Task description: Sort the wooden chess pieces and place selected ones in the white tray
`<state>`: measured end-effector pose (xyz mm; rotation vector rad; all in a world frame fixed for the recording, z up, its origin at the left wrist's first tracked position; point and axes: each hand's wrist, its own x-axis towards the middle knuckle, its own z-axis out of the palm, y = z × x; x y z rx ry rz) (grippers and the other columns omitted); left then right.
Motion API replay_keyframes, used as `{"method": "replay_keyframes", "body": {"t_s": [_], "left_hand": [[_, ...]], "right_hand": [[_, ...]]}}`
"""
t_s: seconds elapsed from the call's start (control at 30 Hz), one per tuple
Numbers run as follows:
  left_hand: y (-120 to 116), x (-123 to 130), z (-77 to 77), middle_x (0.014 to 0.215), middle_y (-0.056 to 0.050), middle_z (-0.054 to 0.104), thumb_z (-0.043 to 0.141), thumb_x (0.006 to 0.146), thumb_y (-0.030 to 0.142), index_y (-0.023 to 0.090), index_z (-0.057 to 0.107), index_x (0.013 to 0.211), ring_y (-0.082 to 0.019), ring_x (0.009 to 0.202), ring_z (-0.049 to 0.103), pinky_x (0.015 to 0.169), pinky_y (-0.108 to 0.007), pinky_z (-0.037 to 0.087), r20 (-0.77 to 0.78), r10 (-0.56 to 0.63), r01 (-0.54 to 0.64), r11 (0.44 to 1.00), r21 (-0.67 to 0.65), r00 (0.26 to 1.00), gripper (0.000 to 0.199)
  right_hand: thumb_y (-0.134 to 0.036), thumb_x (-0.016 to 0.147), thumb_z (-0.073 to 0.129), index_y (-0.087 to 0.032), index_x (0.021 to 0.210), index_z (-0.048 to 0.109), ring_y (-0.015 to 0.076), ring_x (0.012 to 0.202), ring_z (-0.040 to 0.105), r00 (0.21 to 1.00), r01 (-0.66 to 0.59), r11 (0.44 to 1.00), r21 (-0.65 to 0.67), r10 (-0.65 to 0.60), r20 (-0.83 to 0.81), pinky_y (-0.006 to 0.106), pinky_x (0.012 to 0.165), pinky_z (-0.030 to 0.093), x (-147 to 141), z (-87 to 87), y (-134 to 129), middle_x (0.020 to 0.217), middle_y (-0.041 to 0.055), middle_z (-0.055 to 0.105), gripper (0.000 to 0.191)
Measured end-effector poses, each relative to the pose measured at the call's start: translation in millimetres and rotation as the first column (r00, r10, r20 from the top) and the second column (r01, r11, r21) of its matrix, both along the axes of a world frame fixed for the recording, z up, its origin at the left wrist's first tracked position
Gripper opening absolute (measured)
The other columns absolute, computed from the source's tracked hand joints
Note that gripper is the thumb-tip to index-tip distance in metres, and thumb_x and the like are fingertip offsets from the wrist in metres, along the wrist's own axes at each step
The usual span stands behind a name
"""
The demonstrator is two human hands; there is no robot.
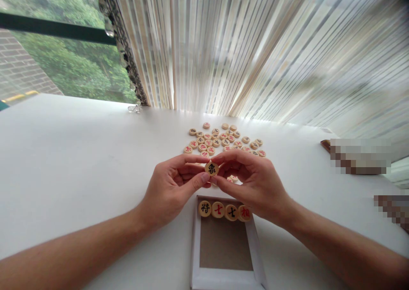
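Between the fingertips of my left hand and my right hand is a round wooden Chinese chess piece with a black character. Both hands pinch it by its edges, face toward me, above the table. Just below the hands lies a shallow box with white walls and a brown bottom. Along its far end sits a row of several pieces, among them a black-lettered piece at the left and a red-lettered piece at the right, partly under my right hand.
Many loose chess pieces with red or black characters lie beyond my hands on the white table; some are hidden behind my fingers. A string curtain hangs at the far edge. Two brown objects, partly pixelated, are at the right.
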<state>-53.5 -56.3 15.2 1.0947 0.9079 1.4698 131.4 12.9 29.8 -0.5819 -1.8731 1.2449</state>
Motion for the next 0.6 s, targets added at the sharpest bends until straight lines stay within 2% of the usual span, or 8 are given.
{"method": "replay_keyframes", "body": {"t_s": [0.3,0.6], "left_hand": [[0.4,0.0,0.4,0.09,-0.006,0.085,0.084,0.087,0.016,0.014,0.077,0.111,-0.015,0.082,0.082,0.077,-0.02,0.067,-0.012,0.012,-0.012,1.0,-0.008,1.0,0.025],[1.3,-1.9,-2.4,0.09,-0.005,0.085,0.086,0.086,0.017,0.016,0.08,0.111,-0.014,0.078,0.081,0.077,-0.021,0.068,0.019,0.014,-0.013,1.0,-0.021,1.0,0.026]], "right_hand": [[-0.011,0.081,0.086,-0.02,0.107,0.076,0.0132,0.076,0.074,1.0,0.007,1.0,-0.013,-0.007,0.003,0.024,0.07,0.064,0.0,0.7,-0.1,0.095,0.0025,0.076,0.03],[-0.019,0.081,0.09,-0.021,0.113,0.078,0.0139,0.075,0.076,1.0,-0.006,0.999,-0.032,0.005,-0.016,0.024,0.07,0.065,0.8,-0.5,1.7,0.092,0.002,0.077,0.034]]}}
